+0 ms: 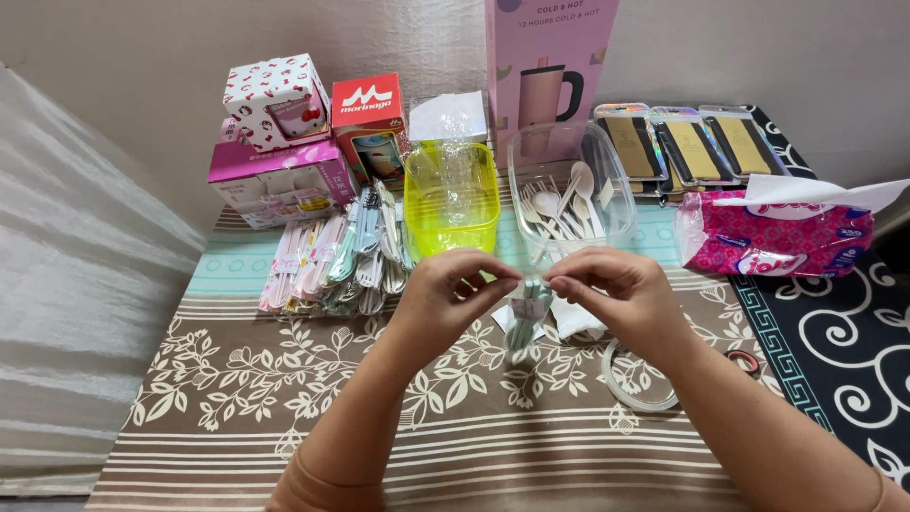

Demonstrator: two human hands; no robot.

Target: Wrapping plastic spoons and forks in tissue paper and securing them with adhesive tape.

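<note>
Got both hands, left (444, 292) and right (614, 289), in a pinch grip on a small wrapped cutlery pack (529, 305) just in front of the clear tub (569, 190), lifted to keep its wrapper reachable.

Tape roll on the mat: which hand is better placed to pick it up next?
Probably the right hand. The tape roll lies just under its wrist, while the left hand is farther off, on the other side of the small packet that both hands pinch.

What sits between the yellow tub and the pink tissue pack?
A clear plastic container of white spoons lies between the yellow tub and the tissue pack, seen in the head view.
</note>
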